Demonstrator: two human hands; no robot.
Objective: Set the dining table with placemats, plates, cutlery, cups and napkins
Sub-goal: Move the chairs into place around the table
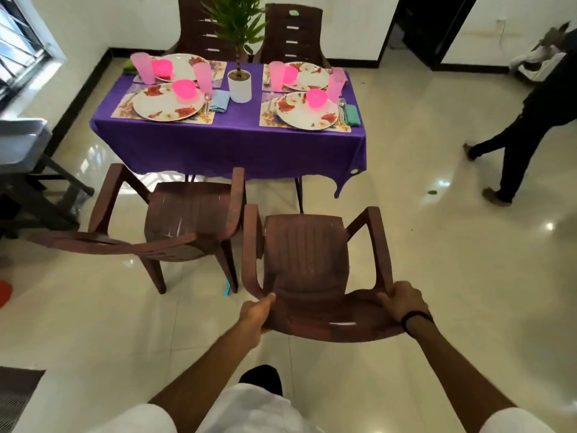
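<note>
A table under a purple cloth [231, 142] stands ahead, laid with several floral placemats, floral plates [168, 103], pink bowls [184, 89], pink cups [276, 75], cutlery [342, 106] and folded napkins [352, 115]. A brown plastic chair [309, 264] stands in front of me, a little back from the table. My left hand [254, 314] grips the left end of its backrest. My right hand [402, 303] grips the right end.
A second brown chair [187, 214] stands to the left, close to the table. Two more chairs [293, 32] sit on the far side. A potted plant [239, 82] is mid-table. A person [524, 120] walks at the right. A dark bench [34, 182] lies at left.
</note>
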